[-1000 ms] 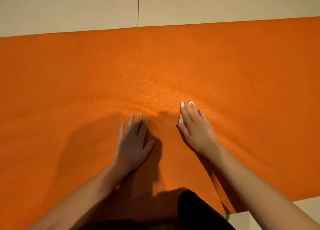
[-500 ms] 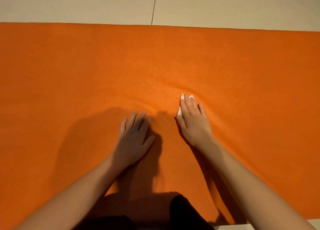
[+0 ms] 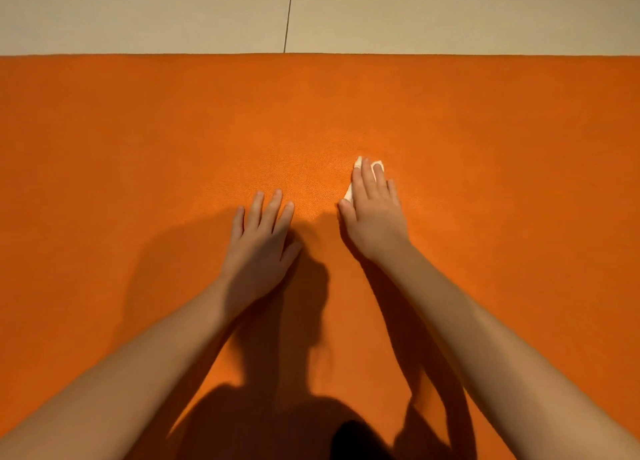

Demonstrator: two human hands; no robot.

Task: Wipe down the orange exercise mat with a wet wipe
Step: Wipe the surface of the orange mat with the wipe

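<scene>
Right hand (image 3: 375,213) flat, fingers straight, pressing white wipe (image 3: 350,192) onto orange mat (image 3: 138,140); left hand (image 3: 259,248) spread flat on mat.

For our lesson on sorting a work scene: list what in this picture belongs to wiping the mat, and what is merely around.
Part of the job: flat orange exercise mat; small white wet wipe, pressed under the right hand; left hand, flat on the mat.
Merely around: glossy beige tiled floor; dark cloth at the bottom edge.

Both hands lie on the mat (image 3: 138,130), the wipe (image 3: 350,192) under the right hand (image 3: 375,213), left hand (image 3: 259,241) beside it
</scene>
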